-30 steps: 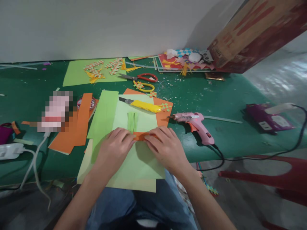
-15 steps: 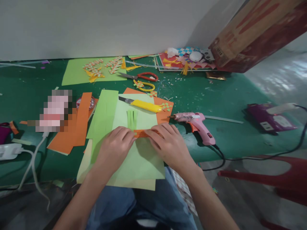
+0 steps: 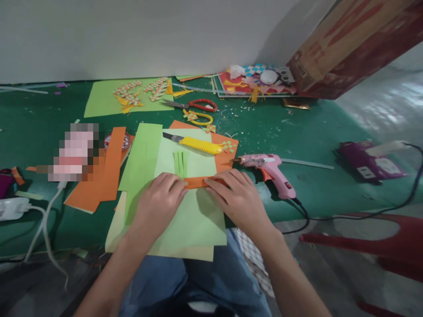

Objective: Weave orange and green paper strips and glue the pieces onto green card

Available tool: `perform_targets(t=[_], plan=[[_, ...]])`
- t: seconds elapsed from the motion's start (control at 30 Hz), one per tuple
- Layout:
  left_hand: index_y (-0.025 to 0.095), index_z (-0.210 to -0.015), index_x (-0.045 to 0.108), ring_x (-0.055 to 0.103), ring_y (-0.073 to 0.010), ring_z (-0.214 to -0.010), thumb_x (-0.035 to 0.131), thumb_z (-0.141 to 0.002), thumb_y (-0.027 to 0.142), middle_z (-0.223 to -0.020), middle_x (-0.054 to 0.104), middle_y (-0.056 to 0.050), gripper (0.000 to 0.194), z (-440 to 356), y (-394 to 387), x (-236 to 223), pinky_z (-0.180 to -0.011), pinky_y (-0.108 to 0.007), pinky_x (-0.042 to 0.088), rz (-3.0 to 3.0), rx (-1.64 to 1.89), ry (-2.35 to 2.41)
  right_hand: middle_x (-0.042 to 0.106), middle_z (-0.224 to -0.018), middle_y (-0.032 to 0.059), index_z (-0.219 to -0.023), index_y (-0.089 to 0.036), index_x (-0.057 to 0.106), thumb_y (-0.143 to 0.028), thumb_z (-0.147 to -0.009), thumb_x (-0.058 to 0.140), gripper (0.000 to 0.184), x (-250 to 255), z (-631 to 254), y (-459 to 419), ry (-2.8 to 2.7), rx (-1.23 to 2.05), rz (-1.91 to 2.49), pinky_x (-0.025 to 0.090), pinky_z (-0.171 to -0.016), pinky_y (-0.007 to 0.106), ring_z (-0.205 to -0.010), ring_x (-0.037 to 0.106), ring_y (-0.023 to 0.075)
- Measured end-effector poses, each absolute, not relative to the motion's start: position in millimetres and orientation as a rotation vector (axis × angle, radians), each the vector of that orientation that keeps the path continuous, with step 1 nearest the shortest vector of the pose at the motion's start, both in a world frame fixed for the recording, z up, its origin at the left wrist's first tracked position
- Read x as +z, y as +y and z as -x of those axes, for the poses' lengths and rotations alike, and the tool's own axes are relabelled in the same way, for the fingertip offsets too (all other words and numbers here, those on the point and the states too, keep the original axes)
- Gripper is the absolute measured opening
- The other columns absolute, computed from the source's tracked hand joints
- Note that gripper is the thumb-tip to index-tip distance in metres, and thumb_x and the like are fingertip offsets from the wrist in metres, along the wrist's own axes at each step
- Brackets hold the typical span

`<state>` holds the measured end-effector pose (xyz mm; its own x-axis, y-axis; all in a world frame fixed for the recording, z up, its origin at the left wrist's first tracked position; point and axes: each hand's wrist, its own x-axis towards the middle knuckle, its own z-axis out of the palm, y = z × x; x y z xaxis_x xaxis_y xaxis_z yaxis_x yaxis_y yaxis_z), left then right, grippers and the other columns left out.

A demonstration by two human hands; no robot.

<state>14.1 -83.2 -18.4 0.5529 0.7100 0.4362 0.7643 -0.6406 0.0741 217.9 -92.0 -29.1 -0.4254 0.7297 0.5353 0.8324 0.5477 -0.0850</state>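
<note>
Both of my hands rest on a light green paper sheet (image 3: 194,220) at the table's near edge. My left hand (image 3: 158,204) presses its closed fingertips on the left end of a narrow orange paper strip (image 3: 197,182). The right end of that strip lies under the closed fingers of my right hand (image 3: 236,198). Thin green paper strips (image 3: 180,164) run from the orange strip away from me. A yellow utility knife (image 3: 194,144) lies just beyond them, blade out to the left.
A pink glue gun (image 3: 269,169) with a black cord lies right of my hands. Orange paper sheets (image 3: 102,171) lie to the left, red-handled scissors (image 3: 194,105) and woven paper pieces (image 3: 139,92) farther back. A cardboard box (image 3: 346,44) leans at the back right. A red chair (image 3: 380,246) stands right.
The orange strip shows more between my hands now. My right hand has shifted slightly to the right along it. The left hand has hardly moved.
</note>
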Motion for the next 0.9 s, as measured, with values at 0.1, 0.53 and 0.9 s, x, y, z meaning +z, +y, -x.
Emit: perform_targets(t=[0.1, 0.53, 0.9], plan=[[0.014, -0.085, 0.062, 0.061, -0.0202, -0.081, 0.048, -0.094, 0.019, -0.084, 0.066, -0.007, 0.017, -14, -82, -18, -0.069, -0.033, 0.051, 2.643, -0.659, -1.255, 0.067, -0.084, 0.0076, -0.095, -0.014, 0.071, -0.017, -0.089, 0.056, 0.016, -30, -220, -91, -2.251, -0.266, 1.271, 0.041, -0.069, 0.032, -0.081, 0.054, 0.0194], [0.014, -0.083, 0.062, 0.061, -0.0194, -0.078, 0.047, -0.094, 0.019, -0.082, 0.066, -0.007, 0.020, -15, -81, -19, -0.065, -0.031, 0.051, 2.605, -0.674, -1.254, 0.066, -0.089, 0.0109, -0.090, -0.016, 0.072, -0.006, -0.088, 0.048, 0.026, -27, -222, -89, -2.185, -0.338, 1.236, 0.044, -0.071, 0.033, -0.086, 0.053, 0.0205], [0.012, -0.085, 0.064, 0.061, -0.0218, -0.082, 0.049, -0.092, 0.014, -0.085, 0.065, -0.008, 0.016, -16, -83, -17, -0.070, -0.035, 0.052, 2.648, -0.620, -1.264, 0.066, -0.095, 0.0133, -0.084, -0.015, 0.072, -0.004, -0.086, 0.048, 0.027, -28, -229, -99, -2.199, -0.376, 1.286, 0.048, -0.076, 0.035, -0.095, 0.054, 0.0229]])
